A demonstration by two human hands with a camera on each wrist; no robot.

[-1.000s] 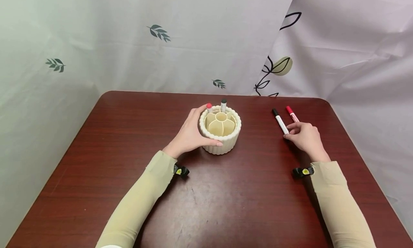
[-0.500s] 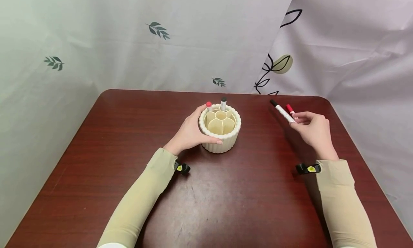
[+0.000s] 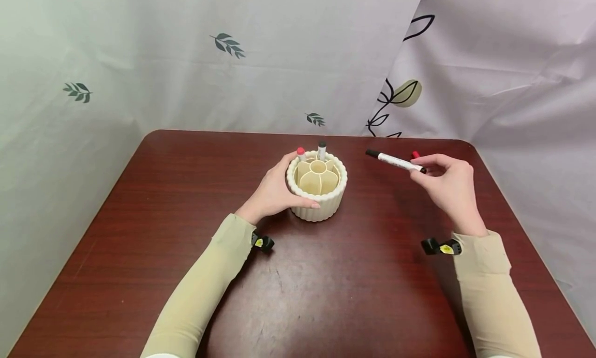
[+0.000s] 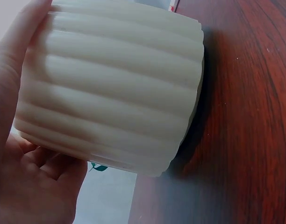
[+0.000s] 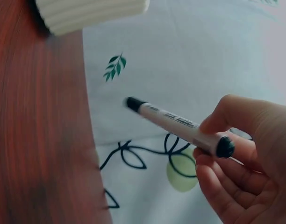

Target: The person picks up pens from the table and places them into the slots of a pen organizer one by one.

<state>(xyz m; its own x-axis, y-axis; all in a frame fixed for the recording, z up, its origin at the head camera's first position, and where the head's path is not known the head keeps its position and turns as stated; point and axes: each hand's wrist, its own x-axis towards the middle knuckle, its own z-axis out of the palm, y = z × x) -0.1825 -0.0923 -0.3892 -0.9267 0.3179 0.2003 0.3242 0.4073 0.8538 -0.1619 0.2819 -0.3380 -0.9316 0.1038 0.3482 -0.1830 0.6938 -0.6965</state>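
Observation:
A cream, ribbed pen holder (image 3: 321, 209) with petal-shaped compartments stands on the table. My left hand (image 3: 274, 191) grips its left side, thumb across the front and fingers round the back; the left wrist view shows its ribbed wall (image 4: 115, 88) close up. Two markers stand in its rear compartments, one red-capped (image 3: 301, 154) and one black-capped (image 3: 322, 151). To the right, my right hand (image 3: 447, 190) pinches a white marker (image 3: 396, 161) near its end, above the table, with the black cap pointing left. In the right wrist view this marker (image 5: 173, 123) lies between thumb and fingers.
Behind the right hand lies a red-capped marker (image 3: 416, 154), mostly hidden by the fingers. The dark red wooden table (image 3: 326, 285) ends at a pale curtain (image 3: 279, 63) printed with leaves, which hangs along the back and sides.
The right hand has lifted the black-capped white marker off the table and turned it so the cap swings left. The left hand stays on the pen holder.

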